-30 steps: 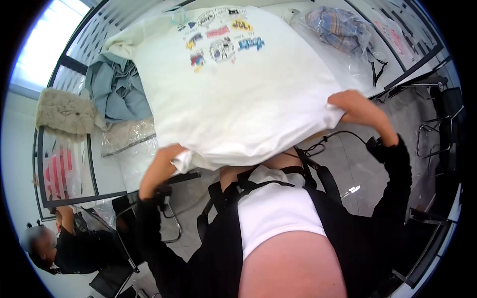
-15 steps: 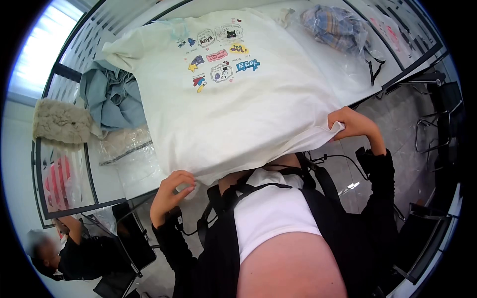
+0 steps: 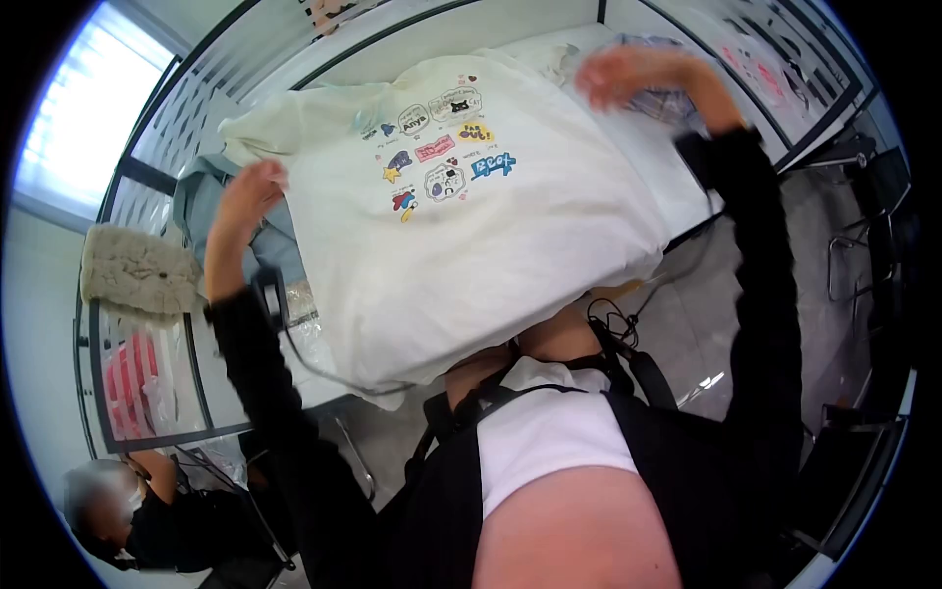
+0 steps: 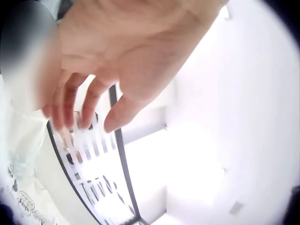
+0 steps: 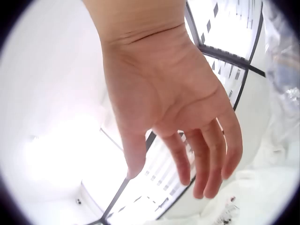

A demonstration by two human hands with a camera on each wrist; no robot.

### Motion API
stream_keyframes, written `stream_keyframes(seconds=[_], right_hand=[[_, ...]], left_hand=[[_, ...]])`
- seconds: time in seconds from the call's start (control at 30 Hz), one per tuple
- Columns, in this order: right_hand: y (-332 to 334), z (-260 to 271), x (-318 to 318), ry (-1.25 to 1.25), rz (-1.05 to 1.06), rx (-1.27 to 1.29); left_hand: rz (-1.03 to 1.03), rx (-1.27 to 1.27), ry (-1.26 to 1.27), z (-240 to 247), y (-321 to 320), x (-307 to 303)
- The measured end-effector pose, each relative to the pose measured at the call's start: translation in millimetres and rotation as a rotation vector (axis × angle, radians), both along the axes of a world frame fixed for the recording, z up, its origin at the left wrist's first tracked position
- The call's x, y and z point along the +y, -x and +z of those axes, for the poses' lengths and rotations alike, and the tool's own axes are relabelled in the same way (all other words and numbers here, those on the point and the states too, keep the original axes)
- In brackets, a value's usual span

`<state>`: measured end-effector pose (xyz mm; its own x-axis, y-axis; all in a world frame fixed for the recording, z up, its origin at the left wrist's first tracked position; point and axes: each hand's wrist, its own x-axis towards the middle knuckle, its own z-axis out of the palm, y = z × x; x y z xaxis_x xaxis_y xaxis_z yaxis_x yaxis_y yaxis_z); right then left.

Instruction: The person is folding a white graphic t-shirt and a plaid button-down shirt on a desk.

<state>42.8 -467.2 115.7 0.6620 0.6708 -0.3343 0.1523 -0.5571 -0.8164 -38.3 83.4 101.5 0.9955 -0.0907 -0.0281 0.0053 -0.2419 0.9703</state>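
Note:
A white T-shirt (image 3: 491,255) with colourful cartoon prints lies spread over the table, its hem lying along the front edge. My left hand (image 3: 247,201) is raised by the shirt's left sleeve, fingers loosely bent and holding nothing. In the left wrist view that hand (image 4: 126,51) shows its palm, with the thumb apart from the fingers. Over at the shirt's far right shoulder, my right hand (image 3: 628,77) hovers, blurred by motion. The right wrist view shows the right palm (image 5: 164,93) with relaxed, slightly bent fingers and nothing in them.
Blue-grey cloth (image 3: 196,208) lies left of the shirt, beside a fuzzy beige item (image 3: 137,270). A plaid garment (image 3: 667,105) in clear plastic sits at the back right. Dark-framed partitions (image 3: 147,175) edge the table. Another person (image 3: 186,530) sits at lower left.
Both hands have let go of the shirt's hem corners and moved up and away, the left to the left sleeve, the right to the far right shoulder. The hem has settled lower.

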Motion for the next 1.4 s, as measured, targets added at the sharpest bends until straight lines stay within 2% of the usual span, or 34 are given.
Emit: stream_keyframes(seconds=[0.07, 0.13, 0.17, 0.23, 0.27, 0.33, 0.4, 0.43, 0.47, 0.57, 0.6, 0.7, 0.73, 0.83, 0.87, 0.9, 1.0, 1.03, 1.07, 1.17, 1.27, 1.37, 1.4], right_hand=[[-41.8, 5.7, 29.2, -0.089, -0.224, -0.284], [-84.0, -17.4, 65.5, -0.946, -0.74, 0.006], [-107.8, -32.6, 67.3, -0.995, -0.698, 0.056], [-153.0, -63.6, 62.8, -1.081, -0.615, 0.158], [-155.1, -77.6, 64.3, -0.985, -0.698, 0.114], [-165.7, -116.3, 66.7, -0.75, -0.849, -0.03], [-177.7, -146.8, 62.0, -0.362, -0.946, -0.298], [-177.9, -155.8, 60.2, -0.117, -0.967, -0.457], [-181.1, -160.9, 56.0, 0.139, -0.97, -0.609], [-168.0, -159.1, 54.4, 0.201, -1.09, -0.99], [-168.6, -161.6, 56.9, 0.227, -1.088, -0.979], [-155.9, -158.7, 60.7, 0.529, -1.046, -0.864], [-152.3, -162.0, 60.6, 0.604, -1.023, -0.904], [-145.3, -142.5, 55.4, 0.579, -0.913, -0.587], [-147.1, -145.1, 51.4, 0.553, -0.928, -0.606], [-152.0, -150.8, 45.5, 0.526, -0.942, -0.626], [-158.2, -151.9, 29.7, 0.293, -0.974, -0.648], [-159.3, -151.0, 26.2, 0.214, -0.985, -0.646], [-155.0, -139.2, 24.1, 0.108, -0.991, -0.48], [-143.1, -109.8, 24.4, -0.166, -1.036, -0.506], [-136.2, -97.5, 22.8, -0.945, -0.896, -0.665], [-124.6, -84.3, 18.9, -1.082, -0.851, -0.725], [-127.8, -90.6, 8.7, -0.987, -0.875, -0.741]], left_hand=[[0.165, -0.147, 0.215, 12.2, -43.1, -9.8], [0.503, -0.218, 0.303, -7.4, -90.5, 9.9], [0.693, -0.217, 0.308, -16.4, -107.3, 18.5], [0.798, -0.432, 0.057, -60.3, -136.2, 60.3], [0.862, -0.465, -0.177, -81.3, -141.8, 72.2], [1.002, -0.571, -0.633, -92.8, -133.1, 77.2], [1.21, -0.554, -0.874, -98.7, -103.8, 46.5], [1.335, -0.461, -0.899, -95.6, -98.2, 38.6], [1.316, -0.431, -0.802, -92.1, -104.4, 42.0], [1.181, -0.41, -0.649, -76.9, -85.4, 30.1], [1.18, -0.417, -0.627, -73.3, -91.1, 25.2], [1.146, -0.426, -0.654, -87.7, -88.7, 31.2], [1.133, -0.452, -0.666, -90.1, -95.6, 35.6], [1.1, -0.496, -0.592, -92.3, -93.5, 46.6], [1.098, -0.407, -0.698, -82.2, -86.9, 43.9], [1.092, -0.289, -0.439, -78.4, -86.9, 49.8], [1.002, -0.352, -0.019, -71.3, -76.7, 55.2], [0.976, -0.361, 0.06, -70.0, -75.8, 54.1], [0.95, -0.369, 0.139, -66.2, -73.2, 50.2], [0.89, -0.371, 0.263, -56.8, -65.1, 35.8], [0.884, -0.399, 0.282, -56.7, -67.2, 38.2], [0.869, -0.416, 0.303, -59.1, -67.1, 40.5], [0.88, -0.407, 0.292, -61.2, -67.6, 42.5]])
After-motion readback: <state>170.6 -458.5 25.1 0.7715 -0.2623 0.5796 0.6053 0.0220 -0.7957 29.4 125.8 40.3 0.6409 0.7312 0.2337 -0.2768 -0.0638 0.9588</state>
